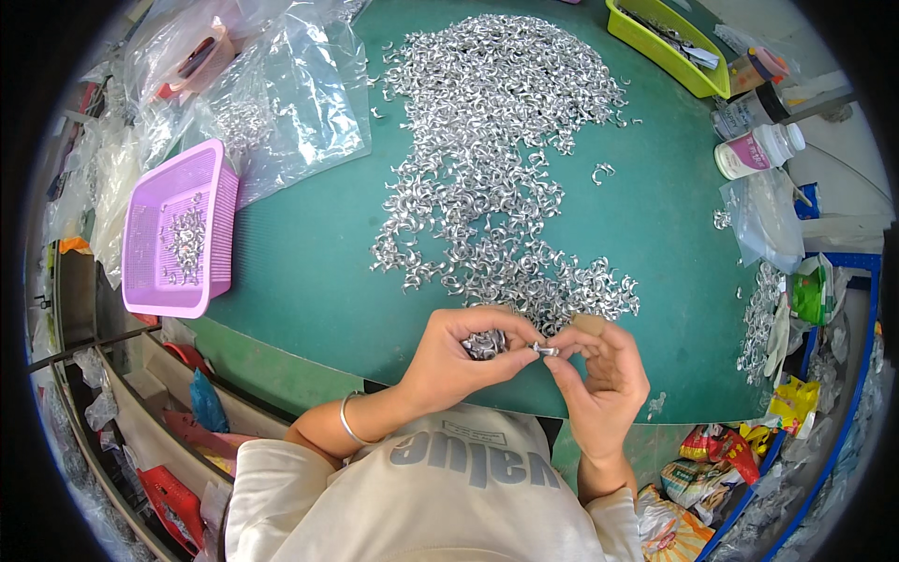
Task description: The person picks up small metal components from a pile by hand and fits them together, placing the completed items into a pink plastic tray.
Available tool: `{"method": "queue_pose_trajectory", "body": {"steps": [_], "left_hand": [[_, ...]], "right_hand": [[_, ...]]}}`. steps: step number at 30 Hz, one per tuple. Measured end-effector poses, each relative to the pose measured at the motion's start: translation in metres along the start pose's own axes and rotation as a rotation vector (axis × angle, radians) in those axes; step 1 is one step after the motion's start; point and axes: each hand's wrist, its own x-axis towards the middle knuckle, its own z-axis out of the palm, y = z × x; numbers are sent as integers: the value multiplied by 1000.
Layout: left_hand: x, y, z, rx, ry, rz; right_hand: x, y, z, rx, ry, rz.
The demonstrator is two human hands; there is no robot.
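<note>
Both my hands meet over the near edge of the green table. Cupped in my left hand (459,356) is a clump of small curved silver metal pieces (484,346). Between the fingertips of both hands sits one small silver metal piece (543,349), pinched from either side. My right hand (599,375) closes on its right end with thumb and fingers; a tan wrap covers one fingertip. Just beyond my hands spreads a large pile of the same curved pieces (496,94), heaped thickest at the far side.
A purple basket (225,234) with some silver pieces stands at the left, beside clear plastic bags (318,103). Far right are a yellow-green tray (655,39) and a white bottle (744,156). More pieces (760,323) lie along the table's right edge. Drawers and packages flank me.
</note>
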Motion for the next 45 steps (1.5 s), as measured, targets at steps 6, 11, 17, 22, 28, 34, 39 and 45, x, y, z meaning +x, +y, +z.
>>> {"method": "queue_pose_trajectory", "body": {"steps": [6, 11, 17, 22, 28, 34, 39, 45], "left_hand": [[-1, -1, 2, -15, 33, -5], [-1, -2, 3, -30, 32, -6], [-1, -1, 2, -8, 7, 17], [-3, 0, 1, 11, 3, 43], [0, -1, 5, 53, 66, 6], [0, -9, 3, -62, 240, -198], [8, -16, 9, -40, 211, -155], [10, -19, 7, -56, 219, -220]], "right_hand": [[0, 0, 1, 66, 6, 22], [-2, -1, 1, 41, 34, 41], [-2, -6, 5, -4, 93, 17], [-2, -6, 6, -82, 96, -62], [-1, -1, 2, -155, 71, -90], [52, 47, -71, -248, 468, 62], [108, 117, -194, -674, 726, -84], [124, 115, -211, -1196, 650, -131]]}}
